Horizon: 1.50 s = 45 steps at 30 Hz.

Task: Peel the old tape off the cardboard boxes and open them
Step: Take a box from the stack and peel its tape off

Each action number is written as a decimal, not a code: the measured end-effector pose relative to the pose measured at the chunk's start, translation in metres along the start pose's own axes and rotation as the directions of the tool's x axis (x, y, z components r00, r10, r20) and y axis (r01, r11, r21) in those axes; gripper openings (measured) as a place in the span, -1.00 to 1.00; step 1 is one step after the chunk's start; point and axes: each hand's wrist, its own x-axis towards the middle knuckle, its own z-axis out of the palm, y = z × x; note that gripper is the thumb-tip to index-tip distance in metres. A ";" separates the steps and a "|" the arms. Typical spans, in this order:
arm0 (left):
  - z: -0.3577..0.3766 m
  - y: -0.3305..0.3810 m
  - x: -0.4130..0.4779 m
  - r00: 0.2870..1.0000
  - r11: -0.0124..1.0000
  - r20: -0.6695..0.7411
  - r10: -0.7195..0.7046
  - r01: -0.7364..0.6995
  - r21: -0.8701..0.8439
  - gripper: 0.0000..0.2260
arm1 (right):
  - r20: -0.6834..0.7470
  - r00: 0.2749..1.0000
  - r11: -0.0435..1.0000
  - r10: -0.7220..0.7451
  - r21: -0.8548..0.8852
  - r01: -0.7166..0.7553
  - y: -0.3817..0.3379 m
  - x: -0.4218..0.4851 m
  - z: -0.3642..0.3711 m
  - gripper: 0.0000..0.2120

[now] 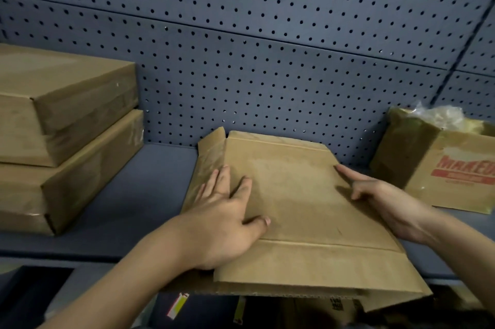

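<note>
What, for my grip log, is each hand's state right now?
Left hand: open, flat on the cardboard box.
Right hand: at the box's right edge; grip cannot be told.

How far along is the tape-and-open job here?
Done: the brown cardboard box with red lettering, right, stands open. In hand: the flat brown cardboard box in the middle, closed; left hand presses flat on it, right hand touches its right edge. Left: two tape-wrapped flat boxes stacked at left, untouched.

The blue-grey shelf carries a stack of two flat boxes at its left end. A flat cardboard box lies in the middle, jutting over the front edge. A red-printed box stands at the right.
</note>
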 end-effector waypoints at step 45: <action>0.003 -0.007 -0.009 0.999 0.994 0.035 0.041 -0.044 0.105 -0.31 | -0.286 0.948 0.684 -0.136 -0.720 -0.119 -0.024 0.127 -0.010 -0.21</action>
